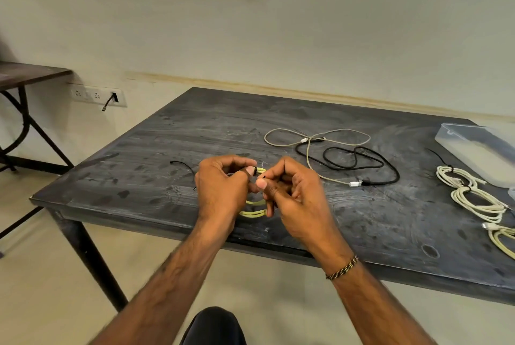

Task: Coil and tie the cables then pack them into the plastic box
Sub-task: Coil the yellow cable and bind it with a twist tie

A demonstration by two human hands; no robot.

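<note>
Head view: to fasten well, keep the coiled yellow-green cable (255, 206) compact and draw the thin black tie (261, 177) snug across all its loops. The left hand (223, 186) grips the coil, fingers curled. The right hand (292, 194) pinches the tie end. The coil is held just above the dark table (195, 133), well apart from the clear plastic box (479, 149).

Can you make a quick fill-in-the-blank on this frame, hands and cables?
1. Both hands, left hand and right hand, hold a coiled cable coloured ____.
2. The uncoiled black cable lies tangled with a ____ one.
3. The plastic box sits at the table's far ____ corner.

Missing: yellow; white; right
</note>
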